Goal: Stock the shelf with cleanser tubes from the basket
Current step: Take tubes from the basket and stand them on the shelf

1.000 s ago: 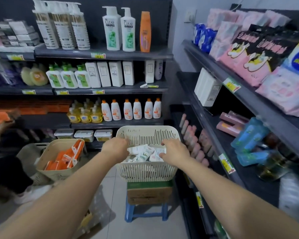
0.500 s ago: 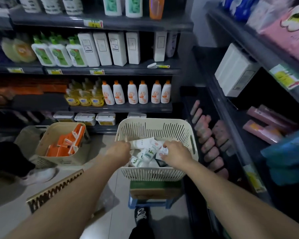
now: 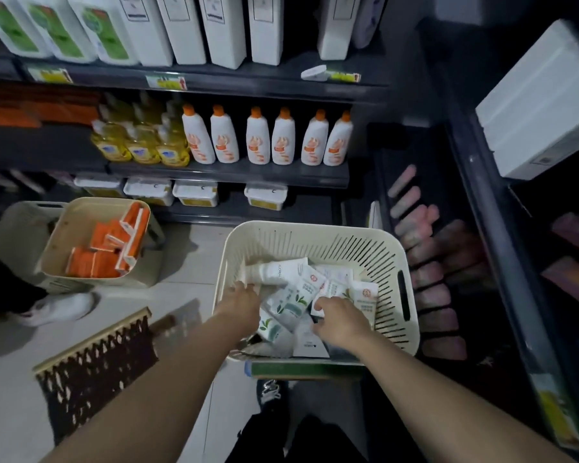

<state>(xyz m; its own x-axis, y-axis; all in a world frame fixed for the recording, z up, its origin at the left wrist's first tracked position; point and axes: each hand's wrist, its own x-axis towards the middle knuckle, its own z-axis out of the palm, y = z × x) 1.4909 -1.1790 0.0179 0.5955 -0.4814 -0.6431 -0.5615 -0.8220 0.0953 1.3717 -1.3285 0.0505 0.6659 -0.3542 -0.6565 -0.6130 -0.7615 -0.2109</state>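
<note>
A cream slotted basket (image 3: 318, 232) stands in front of me on a green-edged box. Inside lie several white cleanser tubes (image 3: 290, 302), some with green leaf prints, some with red marks. My left hand (image 3: 241, 307) reaches into the basket's left side, at the end of a long white tube (image 3: 278, 270); its fingertips are hidden. My right hand (image 3: 340, 320) is in the middle of the pile, thumb and curled fingers pinching a white tube (image 3: 330, 290). On the right, a dark shelf (image 3: 482, 235) carries rows of pink tubes (image 3: 428, 272).
On the floor at left are a beige basket of orange boxes (image 3: 97, 252) and a dark lattice basket (image 3: 94, 362). Another person's white shoe (image 3: 61, 307) is beside them. The shelving ahead holds white bottles with orange caps (image 3: 264, 138). My shoe (image 3: 269, 390) is below the basket.
The view has tilted down and come closer to the basket. Both hands have gone from the rim deeper into the tubes, and the right hand's fingers have closed on one.
</note>
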